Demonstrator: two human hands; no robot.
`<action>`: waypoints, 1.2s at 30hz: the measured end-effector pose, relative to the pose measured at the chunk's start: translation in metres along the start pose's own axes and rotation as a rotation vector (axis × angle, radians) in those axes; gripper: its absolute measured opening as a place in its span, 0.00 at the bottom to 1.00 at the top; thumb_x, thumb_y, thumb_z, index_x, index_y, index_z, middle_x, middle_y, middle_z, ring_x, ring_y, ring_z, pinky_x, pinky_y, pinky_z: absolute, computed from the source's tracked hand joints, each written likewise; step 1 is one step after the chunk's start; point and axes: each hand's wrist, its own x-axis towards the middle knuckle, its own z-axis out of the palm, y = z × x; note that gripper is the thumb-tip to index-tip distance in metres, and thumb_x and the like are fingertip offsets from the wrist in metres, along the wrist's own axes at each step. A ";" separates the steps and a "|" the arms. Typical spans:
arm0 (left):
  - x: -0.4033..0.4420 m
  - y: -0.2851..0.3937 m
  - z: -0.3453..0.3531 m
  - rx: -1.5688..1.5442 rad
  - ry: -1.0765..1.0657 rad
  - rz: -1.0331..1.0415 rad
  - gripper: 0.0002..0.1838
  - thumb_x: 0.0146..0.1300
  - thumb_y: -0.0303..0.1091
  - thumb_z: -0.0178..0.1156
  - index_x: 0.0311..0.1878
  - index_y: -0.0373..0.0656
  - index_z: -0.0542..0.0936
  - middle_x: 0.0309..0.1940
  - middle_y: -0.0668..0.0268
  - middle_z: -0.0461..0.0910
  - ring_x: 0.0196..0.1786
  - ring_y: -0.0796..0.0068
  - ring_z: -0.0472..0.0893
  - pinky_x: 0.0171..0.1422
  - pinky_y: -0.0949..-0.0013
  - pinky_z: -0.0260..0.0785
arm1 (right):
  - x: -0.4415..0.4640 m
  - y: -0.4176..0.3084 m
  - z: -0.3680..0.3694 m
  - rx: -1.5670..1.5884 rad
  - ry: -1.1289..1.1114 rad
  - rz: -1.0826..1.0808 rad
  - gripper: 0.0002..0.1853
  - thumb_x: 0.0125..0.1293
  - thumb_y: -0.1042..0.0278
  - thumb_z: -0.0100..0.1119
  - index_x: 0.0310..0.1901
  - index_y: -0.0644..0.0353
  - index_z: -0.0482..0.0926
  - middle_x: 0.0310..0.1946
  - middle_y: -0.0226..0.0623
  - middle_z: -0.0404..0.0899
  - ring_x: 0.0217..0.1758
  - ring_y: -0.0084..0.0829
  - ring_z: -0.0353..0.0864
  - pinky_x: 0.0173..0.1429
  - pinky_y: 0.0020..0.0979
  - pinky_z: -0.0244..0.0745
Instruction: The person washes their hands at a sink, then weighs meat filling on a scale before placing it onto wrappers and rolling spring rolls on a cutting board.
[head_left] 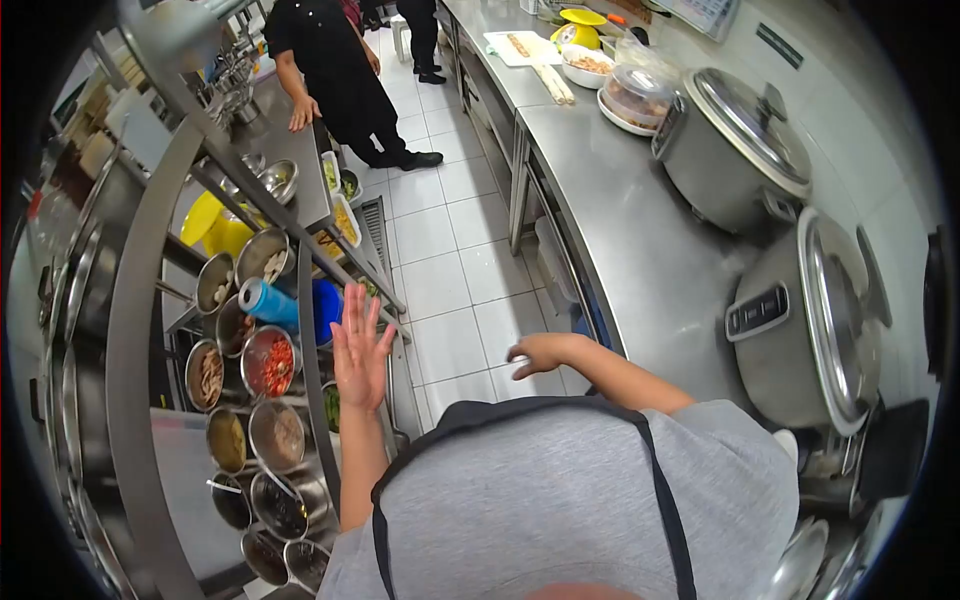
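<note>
My left hand (361, 352) is raised beside the left-hand rack, palm showing and fingers spread, with nothing in it. Close to it are a steel pot of chopped red pieces (277, 372) and a blue can (268, 303) lying tilted over the pots. A blue container (327, 308) shows just behind the fingers. My right hand (540, 354) hangs over the aisle near the steel counter (640, 260). Its fingers are loosely bent and apart, and I see nothing held.
Two large rice cookers (735, 150) (800, 320) stand on the right counter. Beyond them are a lidded plastic container (637, 95), a white cutting board (522, 48) and a yellow scale (580, 30). A person in black (335, 70) stands ahead on the tiled floor (440, 225), left of the aisle.
</note>
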 end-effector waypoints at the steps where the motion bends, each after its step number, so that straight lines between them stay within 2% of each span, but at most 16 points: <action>1: 0.011 -0.008 -0.004 -0.009 0.009 0.001 0.41 0.63 0.68 0.34 0.73 0.53 0.47 0.74 0.65 0.43 0.75 0.62 0.44 0.72 0.51 0.40 | 0.015 0.005 -0.013 0.027 0.055 -0.112 0.29 0.60 0.43 0.56 0.54 0.59 0.73 0.51 0.50 0.74 0.55 0.47 0.73 0.58 0.39 0.68; 3: 0.035 -0.034 -0.020 0.327 0.073 -0.115 0.42 0.63 0.66 0.41 0.73 0.50 0.47 0.74 0.65 0.43 0.75 0.61 0.44 0.73 0.50 0.37 | 0.045 0.008 -0.046 0.196 0.088 -0.232 0.29 0.61 0.44 0.56 0.54 0.59 0.73 0.51 0.48 0.75 0.54 0.44 0.74 0.57 0.38 0.69; 4: 0.051 -0.045 -0.026 0.331 0.073 -0.121 0.42 0.63 0.66 0.41 0.73 0.50 0.47 0.74 0.65 0.43 0.75 0.61 0.44 0.73 0.50 0.37 | 0.061 0.011 -0.062 0.205 0.085 -0.238 0.28 0.61 0.44 0.56 0.54 0.59 0.73 0.50 0.47 0.75 0.53 0.42 0.74 0.57 0.38 0.69; 7: 0.096 -0.076 -0.048 1.609 -0.331 -0.383 0.40 0.57 0.59 0.55 0.69 0.50 0.60 0.72 0.61 0.48 0.74 0.58 0.46 0.70 0.35 0.33 | 0.121 0.051 -0.090 0.237 0.122 -0.175 0.28 0.59 0.44 0.57 0.53 0.57 0.75 0.51 0.42 0.76 0.54 0.41 0.75 0.56 0.38 0.70; 8: 0.118 -0.083 -0.060 1.615 -0.344 -0.379 0.40 0.57 0.59 0.55 0.69 0.50 0.60 0.72 0.61 0.48 0.74 0.58 0.46 0.70 0.35 0.33 | 0.142 0.072 -0.093 0.092 0.128 -0.075 0.29 0.58 0.43 0.58 0.54 0.57 0.75 0.52 0.42 0.76 0.55 0.42 0.74 0.57 0.39 0.69; 10: 0.172 -0.090 -0.082 1.429 -0.671 -0.776 0.40 0.54 0.61 0.57 0.67 0.51 0.63 0.70 0.58 0.55 0.73 0.57 0.51 0.69 0.32 0.34 | 0.169 0.108 -0.107 -0.110 0.053 0.138 0.30 0.56 0.42 0.59 0.54 0.55 0.75 0.52 0.42 0.76 0.57 0.43 0.73 0.59 0.41 0.68; 11: 0.199 -0.087 -0.086 1.426 -0.667 -0.752 0.40 0.54 0.61 0.57 0.67 0.51 0.63 0.70 0.58 0.55 0.73 0.57 0.51 0.69 0.32 0.34 | 0.175 0.123 -0.119 -0.172 -0.029 0.251 0.30 0.55 0.42 0.60 0.54 0.55 0.75 0.52 0.43 0.76 0.58 0.43 0.72 0.60 0.42 0.66; 15: 0.311 -0.064 -0.101 1.421 -0.467 -0.478 0.37 0.55 0.59 0.57 0.64 0.49 0.67 0.65 0.58 0.63 0.68 0.56 0.60 0.68 0.34 0.40 | 0.184 0.169 -0.185 0.074 -0.084 0.220 0.30 0.54 0.41 0.60 0.53 0.54 0.75 0.53 0.46 0.74 0.59 0.46 0.70 0.62 0.42 0.64; 17: 0.381 -0.074 -0.122 1.409 -0.486 -0.381 0.35 0.57 0.57 0.57 0.65 0.50 0.66 0.65 0.57 0.62 0.69 0.56 0.59 0.69 0.37 0.41 | 0.191 0.185 -0.223 0.106 0.209 0.276 0.30 0.57 0.40 0.57 0.53 0.56 0.75 0.53 0.48 0.72 0.57 0.47 0.71 0.62 0.40 0.64; 21: 0.480 -0.041 -0.074 1.669 -0.403 -0.211 0.33 0.59 0.54 0.57 0.65 0.50 0.65 0.66 0.55 0.61 0.70 0.55 0.57 0.70 0.38 0.40 | 0.205 0.203 -0.298 0.273 0.479 0.234 0.25 0.58 0.47 0.60 0.52 0.54 0.76 0.56 0.50 0.68 0.62 0.47 0.66 0.64 0.39 0.63; 23: 0.524 -0.046 -0.059 1.431 -0.510 -0.067 0.33 0.59 0.53 0.57 0.65 0.50 0.65 0.67 0.55 0.60 0.72 0.55 0.54 0.71 0.39 0.38 | 0.221 0.226 -0.330 0.271 0.540 0.198 0.25 0.57 0.47 0.60 0.52 0.55 0.76 0.58 0.49 0.67 0.62 0.47 0.66 0.64 0.38 0.63; 25: 0.555 -0.062 -0.053 1.396 -0.578 -0.093 0.33 0.59 0.53 0.56 0.65 0.50 0.65 0.68 0.55 0.59 0.72 0.56 0.52 0.70 0.38 0.37 | 0.232 0.246 -0.365 0.264 0.566 0.163 0.26 0.57 0.48 0.61 0.52 0.55 0.75 0.60 0.48 0.65 0.63 0.46 0.65 0.65 0.38 0.63; 29: 0.608 -0.087 -0.058 1.611 -0.760 -0.358 0.33 0.59 0.56 0.55 0.65 0.51 0.65 0.68 0.57 0.57 0.72 0.57 0.53 0.71 0.39 0.38 | 0.268 0.285 -0.463 0.164 0.679 0.207 0.32 0.57 0.46 0.60 0.58 0.56 0.70 0.66 0.44 0.58 0.69 0.44 0.58 0.68 0.49 0.56; 31: 0.623 -0.088 -0.067 1.437 -0.774 -0.413 0.34 0.59 0.57 0.56 0.65 0.52 0.65 0.68 0.57 0.57 0.71 0.57 0.54 0.71 0.39 0.38 | 0.287 0.289 -0.520 0.080 0.792 0.264 0.33 0.59 0.47 0.58 0.62 0.57 0.65 0.68 0.43 0.55 0.71 0.43 0.54 0.69 0.53 0.51; 33: 0.654 -0.100 -0.096 1.328 -0.797 -0.379 0.34 0.58 0.57 0.56 0.64 0.49 0.66 0.67 0.55 0.59 0.70 0.55 0.57 0.71 0.44 0.45 | 0.322 0.325 -0.573 -0.039 0.929 0.229 0.35 0.60 0.49 0.57 0.64 0.61 0.61 0.69 0.44 0.53 0.72 0.43 0.52 0.71 0.50 0.49; 36: 0.685 -0.091 -0.107 1.498 -0.591 -0.403 0.33 0.59 0.52 0.59 0.62 0.42 0.68 0.62 0.50 0.66 0.66 0.53 0.64 0.68 0.60 0.57 | 0.368 0.372 -0.634 -0.135 0.991 0.318 0.30 0.62 0.54 0.55 0.60 0.66 0.64 0.68 0.49 0.54 0.71 0.42 0.54 0.69 0.49 0.54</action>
